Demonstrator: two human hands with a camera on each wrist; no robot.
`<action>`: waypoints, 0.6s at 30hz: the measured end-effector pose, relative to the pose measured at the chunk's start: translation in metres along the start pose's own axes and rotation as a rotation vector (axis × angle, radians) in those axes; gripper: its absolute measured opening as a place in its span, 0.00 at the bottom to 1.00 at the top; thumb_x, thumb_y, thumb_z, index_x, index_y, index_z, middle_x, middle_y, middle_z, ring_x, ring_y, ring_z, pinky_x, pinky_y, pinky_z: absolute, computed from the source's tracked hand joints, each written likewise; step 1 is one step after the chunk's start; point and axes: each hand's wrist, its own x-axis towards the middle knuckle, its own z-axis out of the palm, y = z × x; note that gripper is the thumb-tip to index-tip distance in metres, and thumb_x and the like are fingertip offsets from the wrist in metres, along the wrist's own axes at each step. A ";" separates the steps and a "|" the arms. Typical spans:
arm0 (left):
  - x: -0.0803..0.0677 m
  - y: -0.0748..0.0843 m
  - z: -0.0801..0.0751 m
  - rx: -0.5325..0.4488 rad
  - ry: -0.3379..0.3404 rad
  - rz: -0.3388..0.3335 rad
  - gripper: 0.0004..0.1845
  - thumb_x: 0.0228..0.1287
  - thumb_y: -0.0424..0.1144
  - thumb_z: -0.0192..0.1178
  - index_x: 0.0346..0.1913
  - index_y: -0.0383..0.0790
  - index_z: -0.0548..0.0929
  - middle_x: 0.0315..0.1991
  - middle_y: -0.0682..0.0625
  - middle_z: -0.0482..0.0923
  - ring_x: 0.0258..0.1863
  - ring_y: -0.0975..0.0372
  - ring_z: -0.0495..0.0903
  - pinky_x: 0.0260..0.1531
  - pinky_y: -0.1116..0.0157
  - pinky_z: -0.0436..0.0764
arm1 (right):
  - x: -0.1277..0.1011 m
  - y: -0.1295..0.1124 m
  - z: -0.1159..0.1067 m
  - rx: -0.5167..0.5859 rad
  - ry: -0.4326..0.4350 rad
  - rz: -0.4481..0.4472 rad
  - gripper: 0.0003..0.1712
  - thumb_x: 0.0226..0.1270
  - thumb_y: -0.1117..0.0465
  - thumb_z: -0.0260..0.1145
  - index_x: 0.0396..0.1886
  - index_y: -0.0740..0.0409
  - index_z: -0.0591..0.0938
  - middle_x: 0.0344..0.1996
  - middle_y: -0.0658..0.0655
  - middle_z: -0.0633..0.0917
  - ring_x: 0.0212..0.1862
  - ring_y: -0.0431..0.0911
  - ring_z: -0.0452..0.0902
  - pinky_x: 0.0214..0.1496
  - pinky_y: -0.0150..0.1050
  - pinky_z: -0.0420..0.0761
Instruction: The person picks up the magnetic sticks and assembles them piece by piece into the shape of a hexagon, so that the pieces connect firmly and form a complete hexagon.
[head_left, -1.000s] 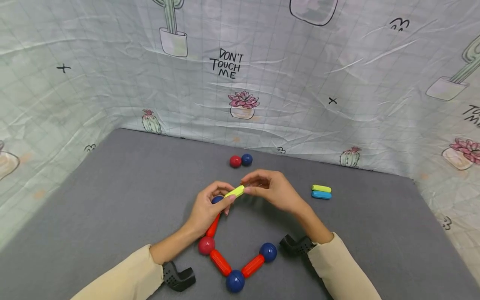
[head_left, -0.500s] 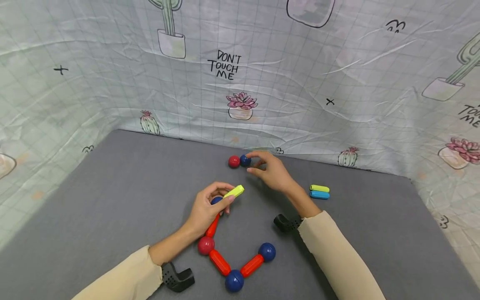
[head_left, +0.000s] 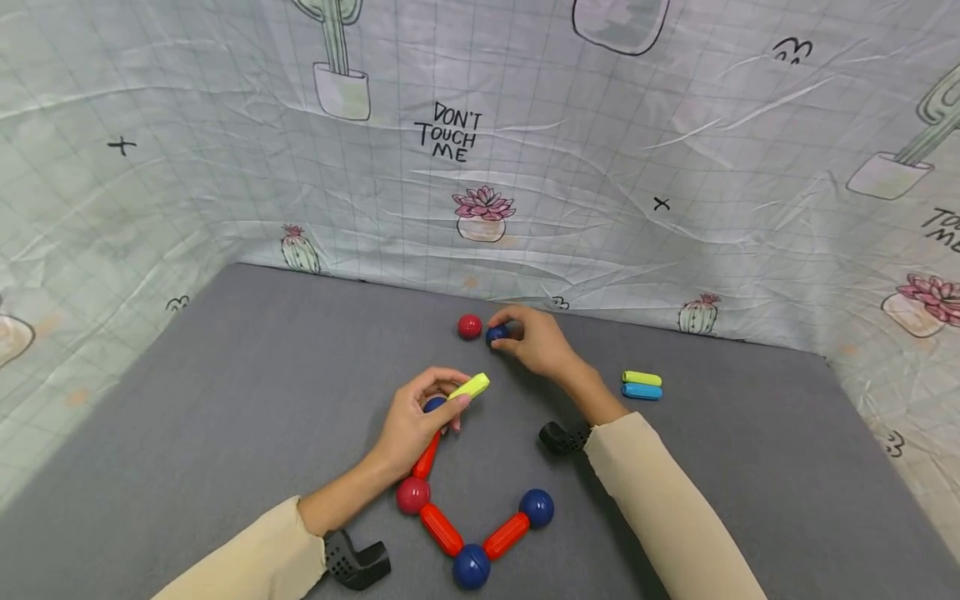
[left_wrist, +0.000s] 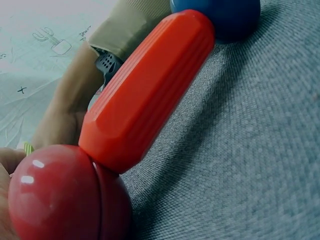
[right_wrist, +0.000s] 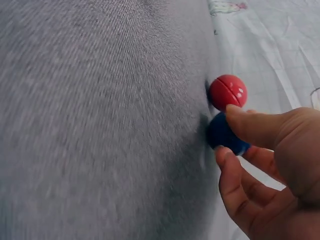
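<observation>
Fingers of the right hand (head_left: pixel 536 338) pinch the blue ball (head_left: pixel 496 335) just beside the red ball (head_left: pixel 469 326); left hand (head_left: pixel 417 410) pinches a yellow rod (head_left: pixel 474 385). From here I guess the ball light, stiff, slippery; best held round its middle.

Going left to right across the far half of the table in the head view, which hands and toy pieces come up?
Left hand → red ball → pinched blue ball → right hand → loose yellow rod and blue rod, side by side. Left out for overlap: held yellow rod, another blue ball.
</observation>
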 end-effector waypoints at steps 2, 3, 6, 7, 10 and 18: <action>0.000 0.000 0.000 -0.004 0.001 -0.002 0.12 0.64 0.31 0.62 0.49 0.33 0.79 0.34 0.39 0.77 0.20 0.53 0.75 0.22 0.66 0.76 | -0.004 0.001 -0.003 0.000 -0.010 -0.012 0.15 0.59 0.60 0.72 0.46 0.54 0.83 0.44 0.53 0.83 0.33 0.45 0.77 0.32 0.40 0.76; 0.000 0.000 0.000 -0.006 0.002 -0.003 0.12 0.64 0.31 0.62 0.49 0.33 0.79 0.34 0.39 0.77 0.20 0.53 0.75 0.22 0.66 0.76 | -0.006 0.002 -0.004 -0.004 -0.020 -0.019 0.15 0.59 0.59 0.73 0.46 0.54 0.83 0.44 0.53 0.83 0.32 0.45 0.77 0.31 0.40 0.75; 0.000 0.000 0.000 -0.004 0.002 -0.003 0.12 0.64 0.31 0.62 0.49 0.33 0.79 0.33 0.40 0.77 0.20 0.53 0.75 0.22 0.65 0.76 | -0.012 0.003 -0.008 -0.018 -0.054 -0.040 0.17 0.59 0.59 0.73 0.48 0.55 0.83 0.45 0.53 0.82 0.34 0.44 0.76 0.33 0.39 0.76; 0.000 0.000 0.000 -0.002 0.003 -0.003 0.12 0.64 0.31 0.62 0.49 0.33 0.79 0.33 0.40 0.77 0.20 0.53 0.75 0.22 0.66 0.76 | -0.015 0.004 -0.009 -0.022 -0.066 -0.047 0.17 0.59 0.59 0.72 0.49 0.55 0.83 0.45 0.54 0.82 0.34 0.44 0.76 0.33 0.38 0.76; 0.000 0.000 -0.001 0.002 0.000 -0.001 0.12 0.64 0.30 0.62 0.49 0.32 0.79 0.33 0.40 0.77 0.20 0.53 0.75 0.22 0.66 0.76 | -0.024 0.005 -0.011 -0.033 -0.091 -0.068 0.19 0.60 0.59 0.72 0.51 0.55 0.84 0.45 0.54 0.80 0.33 0.44 0.74 0.33 0.38 0.75; 0.000 -0.001 0.000 -0.002 -0.004 0.001 0.12 0.63 0.29 0.62 0.49 0.31 0.78 0.34 0.37 0.76 0.20 0.54 0.75 0.21 0.67 0.76 | -0.045 0.009 -0.017 -0.025 -0.107 -0.100 0.17 0.58 0.61 0.73 0.48 0.55 0.84 0.43 0.53 0.80 0.31 0.43 0.73 0.31 0.37 0.74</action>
